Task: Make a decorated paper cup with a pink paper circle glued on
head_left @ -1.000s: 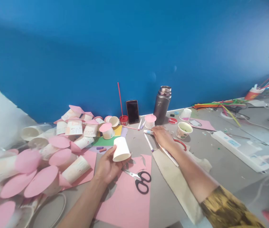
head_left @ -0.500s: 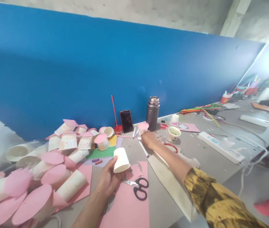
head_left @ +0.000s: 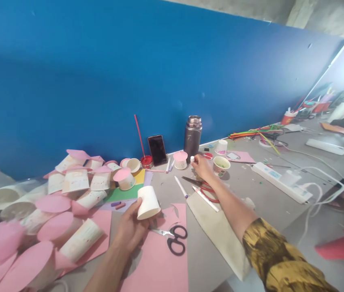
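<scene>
My left hand (head_left: 133, 225) grips a plain white paper cup (head_left: 148, 202), wider end down, above pink paper. Black-handled scissors (head_left: 176, 239) lie on the pink sheet (head_left: 159, 263), just right of that hand. Over by the dark flask (head_left: 193, 136), my right hand (head_left: 202, 167) pinches a small white knob-like thing (head_left: 192, 159); most of it is hidden by the fingers. To its left stands a cup with a pink paper disc on top (head_left: 180, 160). Red-handled scissors (head_left: 210, 192) and white markers (head_left: 180, 187) lie beneath and beside my right forearm.
Many cups with pink discs (head_left: 76, 178) are heaped on the left. A phone (head_left: 157, 150) leans against the blue wall. A patterned paper cup (head_left: 221, 165), a power strip (head_left: 281, 182) with cables and coloured pipe cleaners (head_left: 257, 132) are to the right.
My right hand has shifted slightly right and up, away from the pink-topped cup, and a small white thing now shows in its fingers. My left hand still holds the paper cup. The view has shifted slightly.
</scene>
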`<state>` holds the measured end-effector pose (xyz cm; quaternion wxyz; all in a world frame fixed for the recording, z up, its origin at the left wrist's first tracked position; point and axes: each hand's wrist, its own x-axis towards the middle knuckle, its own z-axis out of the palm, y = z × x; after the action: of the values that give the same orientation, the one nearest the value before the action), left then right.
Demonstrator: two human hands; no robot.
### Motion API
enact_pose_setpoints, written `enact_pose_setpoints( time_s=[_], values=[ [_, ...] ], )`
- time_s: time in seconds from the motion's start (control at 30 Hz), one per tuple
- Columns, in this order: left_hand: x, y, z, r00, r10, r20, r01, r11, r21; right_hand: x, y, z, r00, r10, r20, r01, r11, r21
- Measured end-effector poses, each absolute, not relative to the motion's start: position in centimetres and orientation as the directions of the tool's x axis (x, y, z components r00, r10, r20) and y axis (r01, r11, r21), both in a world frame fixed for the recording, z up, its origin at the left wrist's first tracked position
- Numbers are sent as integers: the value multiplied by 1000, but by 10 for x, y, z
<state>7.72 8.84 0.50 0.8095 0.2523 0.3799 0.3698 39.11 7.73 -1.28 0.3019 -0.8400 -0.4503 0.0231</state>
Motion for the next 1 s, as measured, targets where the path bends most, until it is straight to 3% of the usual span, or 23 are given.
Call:
enact_pose_setpoints(
  time_s=[0.2, 0.37, 0.67, 0.83, 1.0],
  values=[
    [76, 87, 7, 416, 793, -446, -415, 601, 683, 387, 81, -23, 519, 834, 190, 741, -328, -585],
    [78, 87, 10, 398, 803, -444, -430, 591, 683, 384, 80, -21, 492, 856, 158, 758, -332, -561],
    [73, 91, 8, 428, 814, -394, -465, 572, 676, 368, -4, 37, 439, 895, 80, 854, -388, -347],
    [72, 90, 5, 445, 804, -395, -454, 583, 674, 334, -51, 26, 410, 911, -38, 879, -406, -249],
    [74, 89, 3, 424, 804, -416, -473, 589, 656, 323, -64, 4, 434, 899, -65, 873, -437, -215]
  ],
)
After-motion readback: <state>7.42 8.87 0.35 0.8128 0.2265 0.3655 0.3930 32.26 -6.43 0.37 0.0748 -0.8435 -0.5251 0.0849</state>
